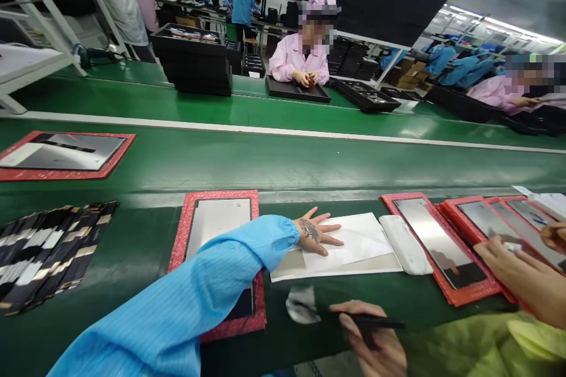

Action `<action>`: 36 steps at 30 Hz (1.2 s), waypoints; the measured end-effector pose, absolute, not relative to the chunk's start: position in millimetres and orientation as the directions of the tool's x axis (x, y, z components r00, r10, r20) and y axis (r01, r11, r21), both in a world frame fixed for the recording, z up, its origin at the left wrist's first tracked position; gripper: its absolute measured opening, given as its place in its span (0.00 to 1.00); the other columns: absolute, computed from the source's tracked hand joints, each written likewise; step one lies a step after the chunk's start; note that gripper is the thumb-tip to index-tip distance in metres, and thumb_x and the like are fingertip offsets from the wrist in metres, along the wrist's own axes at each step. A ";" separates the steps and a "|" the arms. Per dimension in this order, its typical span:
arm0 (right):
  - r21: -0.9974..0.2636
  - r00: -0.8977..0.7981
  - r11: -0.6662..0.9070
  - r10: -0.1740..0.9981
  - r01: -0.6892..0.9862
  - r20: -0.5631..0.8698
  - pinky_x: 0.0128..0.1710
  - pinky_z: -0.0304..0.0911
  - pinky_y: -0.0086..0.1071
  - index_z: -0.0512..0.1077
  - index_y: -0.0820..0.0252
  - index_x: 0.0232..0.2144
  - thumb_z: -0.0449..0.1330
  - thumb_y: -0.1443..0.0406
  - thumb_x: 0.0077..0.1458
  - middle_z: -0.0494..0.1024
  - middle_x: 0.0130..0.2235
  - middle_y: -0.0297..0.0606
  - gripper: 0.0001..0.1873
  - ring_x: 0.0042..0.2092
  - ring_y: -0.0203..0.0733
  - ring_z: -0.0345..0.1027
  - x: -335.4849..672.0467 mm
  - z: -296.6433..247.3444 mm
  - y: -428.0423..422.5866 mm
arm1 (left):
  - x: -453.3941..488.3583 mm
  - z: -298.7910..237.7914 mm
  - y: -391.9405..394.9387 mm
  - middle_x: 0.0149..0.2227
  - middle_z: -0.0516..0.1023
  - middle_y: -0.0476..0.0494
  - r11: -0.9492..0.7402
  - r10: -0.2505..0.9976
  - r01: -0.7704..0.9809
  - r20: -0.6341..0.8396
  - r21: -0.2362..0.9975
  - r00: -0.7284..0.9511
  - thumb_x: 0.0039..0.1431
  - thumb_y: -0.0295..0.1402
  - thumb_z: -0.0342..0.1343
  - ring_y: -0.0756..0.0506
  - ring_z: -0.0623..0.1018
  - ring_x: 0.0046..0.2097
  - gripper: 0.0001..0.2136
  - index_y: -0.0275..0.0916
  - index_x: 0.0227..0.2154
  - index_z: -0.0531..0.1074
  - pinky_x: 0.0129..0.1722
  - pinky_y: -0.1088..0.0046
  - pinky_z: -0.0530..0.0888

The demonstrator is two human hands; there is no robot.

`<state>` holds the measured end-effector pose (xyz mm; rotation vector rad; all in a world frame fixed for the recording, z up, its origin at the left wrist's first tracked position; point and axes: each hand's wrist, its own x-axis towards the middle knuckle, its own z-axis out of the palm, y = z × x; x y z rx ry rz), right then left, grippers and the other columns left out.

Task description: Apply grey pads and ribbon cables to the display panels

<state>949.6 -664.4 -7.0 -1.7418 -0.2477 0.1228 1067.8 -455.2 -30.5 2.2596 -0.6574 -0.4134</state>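
Observation:
My left hand [316,234], in a blue sleeve, rests palm down with its fingers spread over the left edge of white sheets [358,235]. Under that forearm lies a silver panel [216,218] on red bubble wrap [179,241]. Nearer to me, at the lower right, my right hand [371,336], its sleeve yellow-green, grips a thin black tool [384,322]; blur hides its exact kind. Just left of the tool's end is a blurred whitish, partly see-through piece [303,304]. A white folded pad [404,244] touches the right end of the sheets.
Several silver panels [435,241] on red wrap lie at the right, where a co-worker's hand [508,259] reaches in. Dark strips [57,247] are heaped at the left. Past the white rail [283,132], a person in pink [289,56] sits behind black trays [367,94].

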 end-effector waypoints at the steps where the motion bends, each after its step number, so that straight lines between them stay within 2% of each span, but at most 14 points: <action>1: -0.985 0.975 -0.155 0.216 0.077 0.042 0.29 0.74 0.37 0.77 0.52 0.26 0.72 0.56 0.40 0.81 0.27 0.39 0.12 0.29 0.48 0.75 947.8 -1.6 -662.4 | 1064.2 -25.1 -454.5 0.68 0.58 0.53 -0.606 -0.556 -0.346 -0.070 0.716 0.828 0.50 0.33 0.67 0.30 0.47 0.70 0.25 0.51 0.53 0.74 0.68 0.52 0.33; 4: -0.994 0.995 -0.101 0.078 -0.045 -0.053 0.22 0.67 0.29 0.75 0.52 0.27 0.72 0.53 0.40 0.80 0.28 0.36 0.15 0.24 0.38 0.67 945.3 12.6 -647.6 | 1041.6 0.0 -442.9 0.69 0.56 0.50 -0.575 -0.449 -0.335 0.055 0.746 0.892 0.52 0.33 0.66 0.32 0.49 0.70 0.25 0.49 0.54 0.73 0.68 0.55 0.38; 6: -0.990 0.991 -0.051 0.019 -0.128 -0.129 0.19 0.60 0.25 0.73 0.52 0.28 0.73 0.51 0.39 0.80 0.28 0.35 0.19 0.22 0.35 0.61 942.7 17.6 -634.7 | 1012.5 18.6 -425.7 0.65 0.64 0.44 -0.503 -0.281 -0.202 0.063 0.840 0.958 0.54 0.35 0.62 0.34 0.59 0.67 0.21 0.44 0.52 0.74 0.67 0.59 0.49; 8: -0.987 0.986 -0.024 0.034 -0.162 -0.162 0.17 0.56 0.24 0.73 0.53 0.29 0.74 0.50 0.37 0.79 0.28 0.35 0.21 0.22 0.33 0.58 939.8 18.3 -623.6 | 972.1 30.9 -404.0 0.52 0.77 0.40 -0.354 -0.044 0.074 -0.095 0.932 0.994 0.56 0.38 0.58 0.37 0.73 0.55 0.16 0.40 0.47 0.75 0.57 0.64 0.65; 10: -0.988 0.985 -0.018 0.074 -0.156 -0.156 0.17 0.55 0.24 0.72 0.53 0.28 0.74 0.50 0.37 0.79 0.27 0.35 0.21 0.22 0.33 0.58 937.5 15.7 -614.9 | 925.7 32.4 -383.2 0.38 0.80 0.41 -0.269 0.081 0.237 -0.224 0.933 0.971 0.58 0.44 0.53 0.42 0.78 0.39 0.15 0.37 0.38 0.75 0.39 0.67 0.72; 12: -0.989 0.983 -0.015 0.107 -0.150 -0.150 0.17 0.56 0.24 0.72 0.53 0.28 0.73 0.50 0.38 0.78 0.27 0.35 0.21 0.22 0.34 0.59 935.6 12.1 -606.4 | 880.8 23.8 -368.6 0.28 0.77 0.45 -0.145 0.107 0.366 -0.353 0.919 0.929 0.56 0.52 0.51 0.49 0.73 0.25 0.20 0.37 0.31 0.70 0.24 0.73 0.68; 13: -0.988 0.980 -0.014 0.125 -0.154 -0.154 0.17 0.56 0.25 0.71 0.53 0.28 0.73 0.50 0.38 0.78 0.25 0.34 0.21 0.22 0.34 0.60 934.2 10.8 -601.6 | 861.2 17.5 -364.4 0.25 0.75 0.47 -0.028 0.107 0.426 -0.421 0.904 0.901 0.53 0.55 0.52 0.51 0.70 0.21 0.22 0.38 0.29 0.68 0.20 0.75 0.64; 16: -0.985 0.969 -0.019 0.179 -0.169 -0.169 0.17 0.57 0.25 0.71 0.54 0.27 0.73 0.50 0.38 0.77 0.24 0.33 0.21 0.22 0.35 0.61 926.6 10.8 -583.7 | 819.1 -0.7 -362.3 0.21 0.72 0.50 0.369 0.065 0.515 -0.574 0.774 0.816 0.41 0.60 0.60 0.55 0.65 0.18 0.27 0.38 0.27 0.66 0.16 0.79 0.58; 19: -0.989 0.963 -0.016 0.224 -0.149 -0.148 0.18 0.57 0.24 0.71 0.54 0.29 0.73 0.50 0.40 0.78 0.27 0.34 0.20 0.23 0.34 0.61 915.5 14.4 -565.9 | 800.8 -9.1 -367.2 0.21 0.73 0.49 0.557 0.030 0.505 -0.624 0.659 0.781 0.37 0.59 0.64 0.55 0.67 0.18 0.28 0.37 0.26 0.67 0.16 0.79 0.58; 23: -0.991 0.944 -0.009 0.303 -0.133 -0.129 0.17 0.58 0.24 0.72 0.54 0.29 0.73 0.51 0.40 0.77 0.25 0.33 0.20 0.22 0.34 0.61 908.8 13.6 -555.9 | 795.2 -10.0 -369.4 0.21 0.73 0.49 0.637 0.045 0.469 -0.637 0.612 0.770 0.32 0.51 0.70 0.54 0.70 0.21 0.26 0.37 0.25 0.67 0.18 0.80 0.61; 26: -0.992 0.926 0.011 0.359 -0.127 -0.115 0.16 0.59 0.25 0.72 0.55 0.28 0.74 0.54 0.40 0.79 0.27 0.36 0.18 0.22 0.35 0.63 910.7 8.7 -558.6 | 794.5 -9.9 -367.5 0.22 0.73 0.50 0.653 0.073 0.447 -0.638 0.611 0.767 0.31 0.46 0.71 0.54 0.70 0.21 0.23 0.37 0.24 0.67 0.19 0.80 0.63; 31: -0.993 0.933 0.019 0.345 -0.114 -0.101 0.16 0.59 0.24 0.73 0.55 0.28 0.74 0.55 0.40 0.80 0.28 0.37 0.17 0.22 0.34 0.63 912.1 4.4 -568.0 | 793.9 -9.6 -368.3 0.21 0.72 0.50 0.578 0.131 0.437 -0.607 0.689 0.784 0.36 0.41 0.66 0.53 0.70 0.22 0.15 0.38 0.21 0.69 0.20 0.78 0.65; 36: -0.989 0.933 0.000 0.332 -0.150 -0.141 0.16 0.60 0.25 0.72 0.56 0.29 0.74 0.55 0.39 0.79 0.28 0.36 0.19 0.22 0.35 0.63 914.4 -8.3 -575.8 | 792.4 -6.7 -373.1 0.20 0.70 0.51 0.426 0.256 0.428 -0.560 0.797 0.788 0.39 0.43 0.62 0.51 0.68 0.21 0.14 0.39 0.22 0.67 0.20 0.75 0.66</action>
